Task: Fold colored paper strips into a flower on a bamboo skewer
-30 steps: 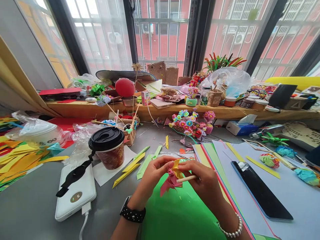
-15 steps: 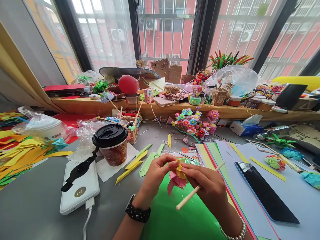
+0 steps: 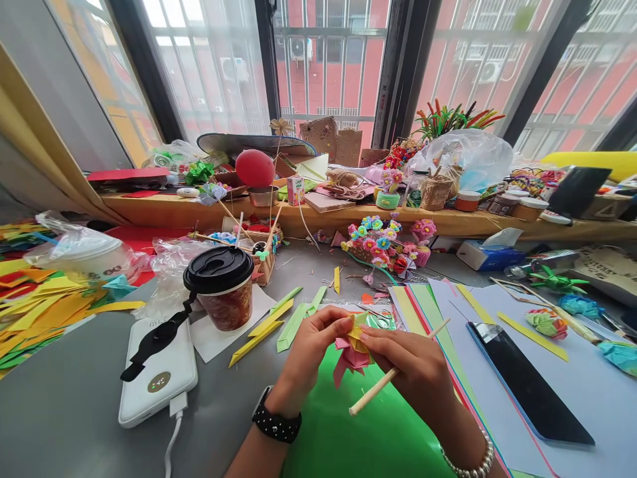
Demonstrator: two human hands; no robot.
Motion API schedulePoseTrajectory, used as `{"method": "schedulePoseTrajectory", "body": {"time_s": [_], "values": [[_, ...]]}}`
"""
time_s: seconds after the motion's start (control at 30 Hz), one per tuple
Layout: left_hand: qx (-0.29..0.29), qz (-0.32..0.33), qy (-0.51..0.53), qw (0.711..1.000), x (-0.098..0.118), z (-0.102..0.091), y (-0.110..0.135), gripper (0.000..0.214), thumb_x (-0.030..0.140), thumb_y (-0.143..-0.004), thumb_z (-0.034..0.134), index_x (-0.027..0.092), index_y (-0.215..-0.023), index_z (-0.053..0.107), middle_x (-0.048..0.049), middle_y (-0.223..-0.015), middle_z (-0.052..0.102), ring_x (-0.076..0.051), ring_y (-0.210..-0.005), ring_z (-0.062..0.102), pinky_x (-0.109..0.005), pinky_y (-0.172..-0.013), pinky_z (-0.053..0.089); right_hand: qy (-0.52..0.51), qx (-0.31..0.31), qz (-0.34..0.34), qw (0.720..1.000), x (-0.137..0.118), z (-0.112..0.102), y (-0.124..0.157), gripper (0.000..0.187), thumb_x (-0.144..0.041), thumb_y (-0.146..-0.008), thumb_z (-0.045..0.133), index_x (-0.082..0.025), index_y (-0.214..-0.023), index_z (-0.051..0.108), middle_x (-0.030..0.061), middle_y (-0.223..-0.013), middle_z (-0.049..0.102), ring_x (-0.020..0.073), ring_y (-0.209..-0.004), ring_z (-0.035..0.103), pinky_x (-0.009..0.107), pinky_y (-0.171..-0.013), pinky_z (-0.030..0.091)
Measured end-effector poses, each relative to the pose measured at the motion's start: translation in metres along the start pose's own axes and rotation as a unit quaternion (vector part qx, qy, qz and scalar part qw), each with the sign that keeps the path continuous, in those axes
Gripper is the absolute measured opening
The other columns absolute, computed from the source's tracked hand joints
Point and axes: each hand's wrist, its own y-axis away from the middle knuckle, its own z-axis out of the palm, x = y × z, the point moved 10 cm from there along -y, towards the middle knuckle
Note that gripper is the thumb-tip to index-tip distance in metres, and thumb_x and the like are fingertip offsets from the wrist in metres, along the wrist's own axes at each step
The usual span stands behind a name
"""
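Daylight comes through wide windows [image 3: 331, 79] set in dark frames [image 3: 398, 73]. Outside, pale metal bars [image 3: 331, 31] stand before a pinkish-red building [image 3: 297, 93] fitted with air conditioner units [image 3: 301, 48]. A mustard curtain [image 3: 44, 139] hangs at the far left; below the windows, an ochre-fronted ledge [image 3: 358, 216] runs behind a grey desk [image 3: 89, 372].

Lidded cup [image 3: 223, 302] beside power bank [image 3: 166, 392]

Folded piece [image 3: 353, 357]: is looking like matt paper, sharply creased.
Stick [image 3: 373, 392]: is appearing as wood, quite smooth.
Green sheet [image 3: 343, 435]: is shining glossy, like plastic.
Cup lid [image 3: 219, 267]: is showing plastic, only softly shiny.
Phone [image 3: 530, 382]: is reflecting light from glassy, smooth face.
Bracelet [image 3: 489, 455]: is gleaming like metal beads.
Tabletop [image 3: 74, 411]: is having smooth surface, with faint shine.
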Motion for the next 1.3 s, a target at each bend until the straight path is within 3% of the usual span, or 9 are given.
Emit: {"method": "schedulePoseTrajectory", "body": {"time_s": [0.63,0.87,1.3], "values": [[0.032,-0.019,0.051,0.998,-0.005,-0.008,0.000,0.019,0.029,-0.061,0.071,0.014,-0.069,0.062,0.0033,-0.062,0.057,-0.009,-0.056,0.050,-0.021,-0.057,0.039,-0.011,-0.016,0.005,1.000,0.001,0.003,-0.002,0.013,-0.010,-0.080,0.053,-0.016,-0.081,0.064,0.0078,-0.081,0.071,0.0168,-0.073,0.067,0.025,-0.064,0.055],[0.021,-0.021,0.038,0.999,-0.007,-0.007,-0.002,0.016,0.027,-0.062,0.070,0.015,-0.071,0.065,0.0017,-0.066,0.061,-0.010,-0.061,0.052,-0.021,-0.060,0.040,0.000,-0.023,0.029,0.999,0.007,0.007,-0.003,0.016,-0.012,-0.081,0.052,-0.016,-0.092,0.062,0.0071,-0.083,0.071,0.0158,-0.072,0.067,0.024,-0.064,0.054],[0.047,-0.010,0.060,0.997,-0.013,-0.014,-0.005,0.017,0.026,-0.062,0.070,0.014,-0.071,0.063,0.0027,-0.061,0.056,-0.008,-0.055,0.048,-0.019,-0.054,0.038,-0.031,-0.011,0.015,0.999,0.003,0.005,-0.002,0.012,-0.010,-0.080,0.055,-0.015,-0.084,0.064,0.0095,-0.082,0.071,0.0175,-0.073,0.067,0.027,-0.063,0.056]]}}
